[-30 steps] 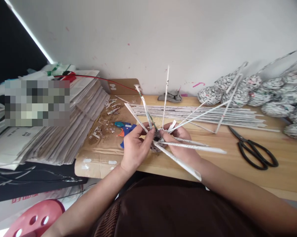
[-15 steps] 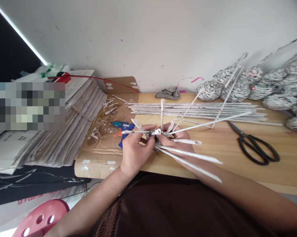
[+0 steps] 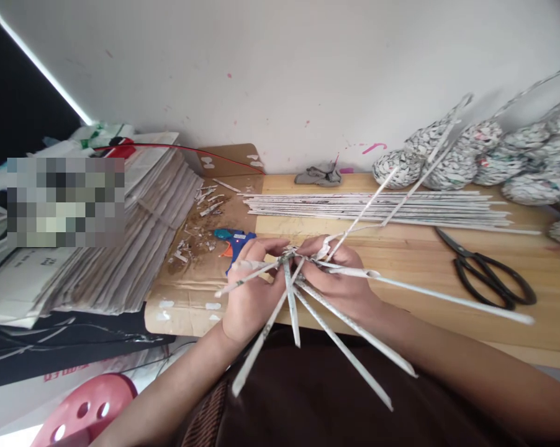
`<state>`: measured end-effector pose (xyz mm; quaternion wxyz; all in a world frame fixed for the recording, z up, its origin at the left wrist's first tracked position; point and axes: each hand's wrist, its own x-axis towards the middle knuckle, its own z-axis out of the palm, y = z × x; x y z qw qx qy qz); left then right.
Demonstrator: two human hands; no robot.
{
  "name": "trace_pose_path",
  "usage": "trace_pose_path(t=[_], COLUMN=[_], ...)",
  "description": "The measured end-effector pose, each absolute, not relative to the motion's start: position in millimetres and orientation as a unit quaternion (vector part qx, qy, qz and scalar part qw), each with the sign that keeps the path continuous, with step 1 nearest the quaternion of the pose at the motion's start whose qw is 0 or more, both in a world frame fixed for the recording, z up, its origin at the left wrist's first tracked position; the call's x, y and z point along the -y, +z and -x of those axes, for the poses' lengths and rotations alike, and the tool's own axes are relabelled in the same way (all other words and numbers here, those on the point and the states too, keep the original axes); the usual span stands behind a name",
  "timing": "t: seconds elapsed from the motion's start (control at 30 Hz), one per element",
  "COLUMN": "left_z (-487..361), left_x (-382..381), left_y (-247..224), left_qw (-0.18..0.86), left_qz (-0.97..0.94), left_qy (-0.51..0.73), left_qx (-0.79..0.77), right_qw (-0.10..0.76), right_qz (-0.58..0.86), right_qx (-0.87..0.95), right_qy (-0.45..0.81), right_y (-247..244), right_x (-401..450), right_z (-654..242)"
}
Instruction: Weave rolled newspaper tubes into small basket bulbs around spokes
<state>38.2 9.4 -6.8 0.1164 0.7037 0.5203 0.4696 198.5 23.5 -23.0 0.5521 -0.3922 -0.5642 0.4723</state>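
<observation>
Between my two hands is a small bundle of rolled paper sticks (image 3: pixel 340 344), joined at a knot-like centre that my fingers partly cover. My left hand (image 3: pixel 254 292) closes on its left side, with one stick crossing the fingers. Fingers of my right hand (image 3: pixel 343 279) grip the right side. Several sticks fan out from the centre, some down over my lap, one long one to the right, another up and to the right. A blue glue gun (image 3: pixel 239 243) lies just beyond my left hand.
Behind my hands lies a row of paper sticks (image 3: pixel 377 208). Black-handled scissors (image 3: pixel 489 273) rest at the right, woven paper balls (image 3: pixel 536 188) at the back right. Paper scraps (image 3: pixel 182 248) and stacked paper (image 3: pixel 135 248) are at the left; a grey cloth (image 3: pixel 317 176) is by the wall.
Sticks that pointed up, left and right now hang lower, several toward my lap. The long stick has swung down to the right. Both hands still grip the bundle.
</observation>
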Motion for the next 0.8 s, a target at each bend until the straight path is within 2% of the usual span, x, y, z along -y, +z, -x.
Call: trace_pose_path(t=[0.17, 0.37, 0.63, 0.8], left_z=[-36, -33, -31, -29], left_x=[-7, -4, -4, -9], left_y=[-5, -12, 1, 0], left_qw=[0.117, 0.067, 0.098, 0.074], left_qz=[-0.709, -0.723, -0.750, -0.753], left_qy=[0.459, 0.457, 0.416, 0.418], left_qx=[-0.522, -0.514, -0.504, -0.503], right_qw=[0.549, 0.518, 0.529, 0.485], right_qz=[0.388, 0.424, 0.423, 0.448], right_qx=[0.566, 0.537, 0.530, 0.520], right_qy=[0.477, 0.514, 0.511, 0.542], right_y=[-19, -8, -8, -8], right_x=[-17, -10, -15, -19], right_z=[-197, -195, -195, -196])
